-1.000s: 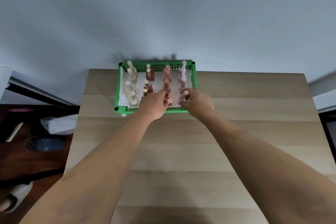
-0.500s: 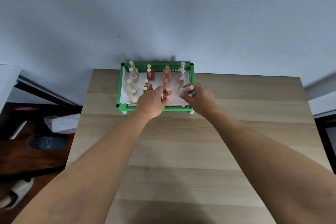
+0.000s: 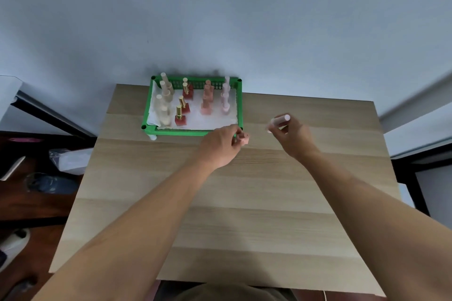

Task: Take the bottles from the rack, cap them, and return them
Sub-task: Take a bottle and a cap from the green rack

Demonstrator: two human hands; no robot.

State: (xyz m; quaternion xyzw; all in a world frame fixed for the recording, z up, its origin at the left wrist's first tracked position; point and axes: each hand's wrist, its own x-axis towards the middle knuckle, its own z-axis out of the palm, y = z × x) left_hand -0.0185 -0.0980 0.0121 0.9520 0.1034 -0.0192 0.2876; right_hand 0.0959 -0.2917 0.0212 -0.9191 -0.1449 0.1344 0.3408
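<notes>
Green plastic forms the rack [image 3: 193,132], a low open basket lined with white paper [image 3: 217,118], standing at the far edge of the pale wood counter [image 3: 244,203] against a grey-blue wall [image 3: 220,19]. Inside it the bottles stand upright in four rows running front to back: cream bottles [image 3: 164,107] on the left, red bottles with gold caps [image 3: 180,115] next, salmon-pink bottles [image 3: 207,102] after them, and pale pink bottles [image 3: 225,100] on the right. Both forearms reach out over the counter from the near edge. The left hand [image 3: 221,144] is just in front of the rack's near right corner, its fingers curled and pinching a small salmon-pink bottle [image 3: 244,139] at the fingertips; whether that bottle touches the counter cannot be told. The right hand [image 3: 291,134] is to the right of the rack, apart from it and from the left hand, raised over the counter with its fingers closed around a pale pink bottle [image 3: 278,121] that lies tilted, its capped end pointing up and to the right. To the left of the counter, dark floor [image 3: 36,208] shows with a clear plastic bag [image 3: 71,159] lying on it.
</notes>
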